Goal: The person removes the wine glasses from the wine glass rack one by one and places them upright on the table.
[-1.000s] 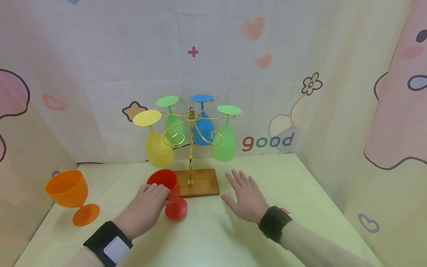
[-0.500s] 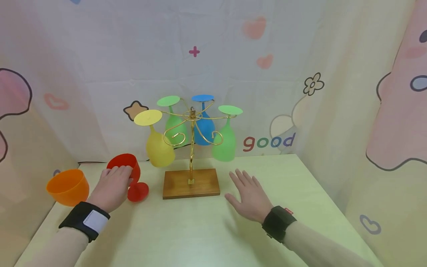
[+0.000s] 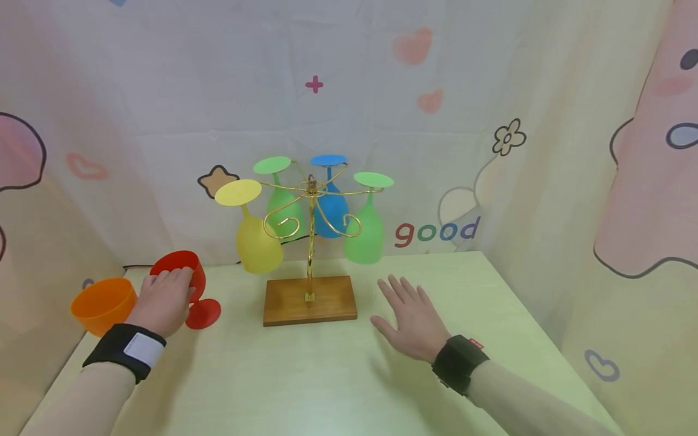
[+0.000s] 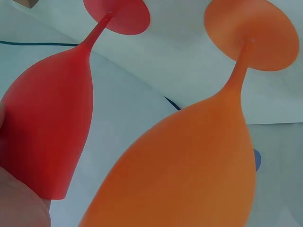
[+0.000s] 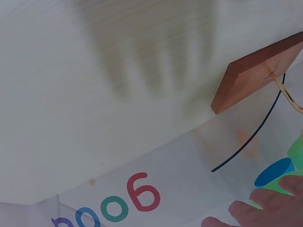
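My left hand (image 3: 166, 301) grips a red plastic goblet (image 3: 199, 282) by its bowl, upright with its foot at the table. Close on the left of that hand is an orange goblet (image 3: 100, 307); the hand and wrist cover its stem and foot in the head view. The left wrist view shows the stem and round foot of both the orange goblet (image 4: 189, 161) and the red goblet (image 4: 54, 109). My right hand (image 3: 412, 321) hovers palm down, fingers straight, to the right of a gold wire rack (image 3: 311, 242) on a wooden base (image 3: 280, 301).
From the rack hang upside-down goblets: yellow (image 3: 256, 245), blue (image 3: 331, 218), green at the back left (image 3: 283, 209) and green at the right (image 3: 364, 236). Two curled arms reach forward. A printed curtain (image 3: 349, 72) closes off the pale table (image 3: 305, 381) behind and beside.
My left hand has carried the red goblet from in front of the rack leftward, beside the orange one. My right hand has shifted only slightly rightward.
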Demonstrator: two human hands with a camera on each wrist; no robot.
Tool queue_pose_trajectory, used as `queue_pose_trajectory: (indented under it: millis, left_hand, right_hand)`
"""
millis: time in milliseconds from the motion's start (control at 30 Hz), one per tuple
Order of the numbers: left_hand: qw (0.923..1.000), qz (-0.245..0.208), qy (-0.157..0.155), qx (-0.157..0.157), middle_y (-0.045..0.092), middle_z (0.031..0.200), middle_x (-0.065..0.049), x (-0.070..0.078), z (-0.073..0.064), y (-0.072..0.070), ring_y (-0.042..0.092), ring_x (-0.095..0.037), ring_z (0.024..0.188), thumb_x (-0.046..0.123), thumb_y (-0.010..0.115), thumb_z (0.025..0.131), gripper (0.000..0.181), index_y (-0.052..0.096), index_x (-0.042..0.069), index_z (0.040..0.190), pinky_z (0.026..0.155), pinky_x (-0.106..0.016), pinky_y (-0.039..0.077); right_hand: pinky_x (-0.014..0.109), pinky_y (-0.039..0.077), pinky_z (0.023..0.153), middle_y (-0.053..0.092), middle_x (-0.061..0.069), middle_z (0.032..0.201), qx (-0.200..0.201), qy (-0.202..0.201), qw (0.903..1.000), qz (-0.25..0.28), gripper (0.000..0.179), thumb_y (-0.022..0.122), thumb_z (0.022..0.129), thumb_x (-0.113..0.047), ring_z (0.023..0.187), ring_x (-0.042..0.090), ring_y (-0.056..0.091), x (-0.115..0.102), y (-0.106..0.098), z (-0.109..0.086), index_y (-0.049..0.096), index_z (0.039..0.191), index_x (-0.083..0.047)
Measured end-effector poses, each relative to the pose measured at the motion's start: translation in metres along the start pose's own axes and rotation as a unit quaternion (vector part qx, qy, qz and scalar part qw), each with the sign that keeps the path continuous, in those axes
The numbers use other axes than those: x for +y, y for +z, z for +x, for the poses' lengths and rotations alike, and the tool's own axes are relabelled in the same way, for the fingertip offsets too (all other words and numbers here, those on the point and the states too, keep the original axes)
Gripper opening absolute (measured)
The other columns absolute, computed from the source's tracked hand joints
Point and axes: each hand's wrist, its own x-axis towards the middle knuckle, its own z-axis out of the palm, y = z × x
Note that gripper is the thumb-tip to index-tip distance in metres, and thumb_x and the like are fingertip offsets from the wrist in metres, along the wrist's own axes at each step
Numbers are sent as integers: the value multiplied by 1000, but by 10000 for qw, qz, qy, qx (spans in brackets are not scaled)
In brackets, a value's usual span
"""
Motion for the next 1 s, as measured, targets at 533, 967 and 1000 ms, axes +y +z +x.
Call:
queue_pose_trajectory:
  millis: [533, 967, 1000]
  left_hand:
    - [9998, 63, 37, 197, 58, 89, -24, 0, 1, 4, 45, -38, 80, 9, 69, 84, 37, 49, -8, 110, 73, -52, 39]
    - [9969, 207, 300, 692, 49, 101, -30, 1, -3, 10, 38, -47, 96, 10, 70, 81, 43, 48, -11, 111, 92, -65, 37]
    - [9967, 203, 315, 723, 48, 104, -31, 1, -3, 10, 37, -48, 99, 9, 70, 80, 45, 47, -12, 113, 94, -67, 35]
  right_hand:
    - [63, 25, 111, 35, 16, 152, -1, -23, 10000, 73, 73, 43, 93, -57, 138, 33, 25, 2, -1, -2, 32, 150, -14]
    - [62, 24, 112, 34, 14, 153, -62, 43, 9999, 125, 73, 44, 93, -57, 139, 31, 24, 1, -2, -3, 32, 150, -14]
    - [62, 24, 112, 34, 14, 153, -65, 40, 9999, 120, 73, 44, 93, -57, 139, 31, 24, 1, -2, -3, 32, 150, -15]
